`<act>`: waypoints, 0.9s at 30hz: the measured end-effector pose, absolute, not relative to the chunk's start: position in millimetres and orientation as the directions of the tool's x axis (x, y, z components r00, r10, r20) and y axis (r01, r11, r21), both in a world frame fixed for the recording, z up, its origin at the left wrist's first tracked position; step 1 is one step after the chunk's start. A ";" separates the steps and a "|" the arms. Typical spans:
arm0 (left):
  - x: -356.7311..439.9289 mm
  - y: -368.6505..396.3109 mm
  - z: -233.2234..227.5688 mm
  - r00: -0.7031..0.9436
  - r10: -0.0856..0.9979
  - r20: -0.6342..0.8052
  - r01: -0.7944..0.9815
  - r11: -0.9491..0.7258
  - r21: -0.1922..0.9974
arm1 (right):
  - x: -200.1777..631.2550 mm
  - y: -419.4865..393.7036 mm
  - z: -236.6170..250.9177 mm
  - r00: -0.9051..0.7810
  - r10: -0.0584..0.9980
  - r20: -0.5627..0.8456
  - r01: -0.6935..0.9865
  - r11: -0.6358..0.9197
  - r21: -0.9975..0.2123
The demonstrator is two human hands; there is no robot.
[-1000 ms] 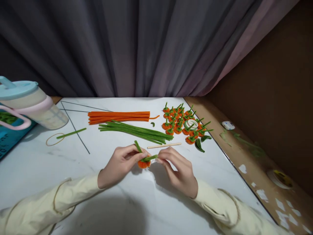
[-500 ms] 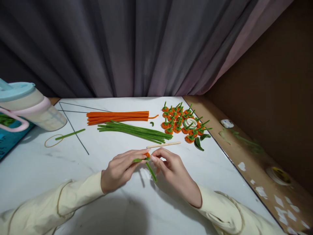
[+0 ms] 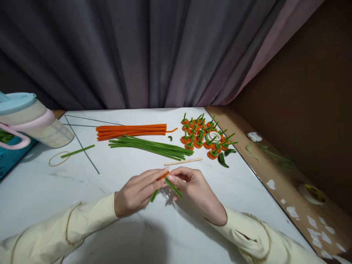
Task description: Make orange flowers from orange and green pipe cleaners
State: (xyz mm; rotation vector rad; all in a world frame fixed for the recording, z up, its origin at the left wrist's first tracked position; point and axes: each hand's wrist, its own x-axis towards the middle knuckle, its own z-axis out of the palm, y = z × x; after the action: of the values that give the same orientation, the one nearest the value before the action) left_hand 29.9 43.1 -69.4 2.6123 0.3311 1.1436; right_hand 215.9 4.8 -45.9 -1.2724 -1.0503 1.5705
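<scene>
Between my two hands is a small orange pipe-cleaner pumpkin (image 3: 164, 175) with green pipe-cleaner ends (image 3: 174, 188) sticking out below it. My left hand (image 3: 140, 189) is closed, its fingertips gripping the orange part from the left. From the right, the thumb and fingers of my right hand (image 3: 194, 190) pinch it near the green strip. Fingers cover much of the piece. Just beyond my hands lies a thin wooden stick (image 3: 183, 162). Farther back are a bundle of green pipe cleaners (image 3: 151, 147) and a bundle of orange pipe cleaners (image 3: 132, 131).
Several finished orange pumpkins with green stems (image 3: 198, 141) cluster at the back right, with a roll of tape (image 3: 214, 137) among them. A tumbler (image 3: 41, 119) stands at the left. Near it lie a rubber band (image 3: 55, 161) and a loose green pipe cleaner (image 3: 78, 151). A curtain (image 3: 137, 55) hangs behind.
The piece has turned in my fingers: one green end now points down on the left instead of sideways, and the other slants further right. More orange shows. Both hands stay close together.
</scene>
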 end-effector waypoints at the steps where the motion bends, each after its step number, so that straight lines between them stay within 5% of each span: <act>1: 29.3 43.5 -70.1 0.667 0.306 0.679 0.102 -0.941 0.324 | 216.1 4.9 -45.5 -0.110 0.957 -0.270 -0.075 -0.279 -0.957; 6: 30.5 40.3 -75.7 0.653 0.301 0.695 0.087 -0.941 0.326 | 217.2 3.7 -44.6 -0.087 0.975 -0.206 0.040 -0.204 -0.978; 9: 37.4 34.6 -71.0 0.567 0.514 0.644 0.122 -0.825 0.551 | 216.1 1.1 -45.8 -0.059 0.993 -0.100 0.092 -0.094 -0.991; 11: 43.4 32.3 -63.7 0.444 0.782 0.437 0.176 -0.554 0.813 | 215.1 -0.9 -47.2 -0.037 0.999 0.026 0.167 0.031 -0.986; 13: 48.4 32.9 -56.3 0.392 0.909 0.140 0.147 -0.212 0.966 | 214.6 -2.1 -49.1 -0.035 0.988 0.153 0.240 0.157 -0.958; 18: 53.0 40.4 -51.8 0.520 0.830 -0.203 0.027 0.222 0.975 | 216.9 0.2 -53.9 -0.047 0.955 0.293 0.262 0.295 -0.919; 27: 49.7 40.9 -56.5 0.458 0.889 -0.009 0.323 -0.157 0.933 | 228.2 14.2 -42.1 -0.232 0.968 -0.098 0.181 -0.056 -0.982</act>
State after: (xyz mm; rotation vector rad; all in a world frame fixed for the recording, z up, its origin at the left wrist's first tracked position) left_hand 49.7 40.9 -56.5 1.7098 1.0492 0.7093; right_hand 228.2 14.2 -42.1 -1.2733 -1.4838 1.3602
